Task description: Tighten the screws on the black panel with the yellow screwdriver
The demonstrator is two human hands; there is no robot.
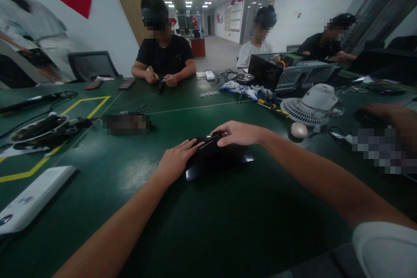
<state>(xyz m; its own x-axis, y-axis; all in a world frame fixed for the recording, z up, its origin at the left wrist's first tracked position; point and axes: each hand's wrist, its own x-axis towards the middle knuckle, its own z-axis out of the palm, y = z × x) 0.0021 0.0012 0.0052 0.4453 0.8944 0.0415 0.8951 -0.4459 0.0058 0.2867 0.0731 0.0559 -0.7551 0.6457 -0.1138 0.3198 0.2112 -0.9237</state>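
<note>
A dark, glossy, curved object [218, 158] rests on the green table [247, 230] in front of me. My left hand [176, 158] lies on its left side, fingers stretched across the upper edge. At the upper right edge, my right hand [239, 133] is bent with thumb and fingers round a small dark part whose exact shape is hidden. A thin light strip shows on the object between the two hands.
A white fan [309, 104], a pale mouse [299, 130] and an open computer case [293, 74] stand to the right. Left are a white box-like device [35, 200] and coiled cables [39, 128]. Several people sit around the table; a person's hand [394, 117] is at right.
</note>
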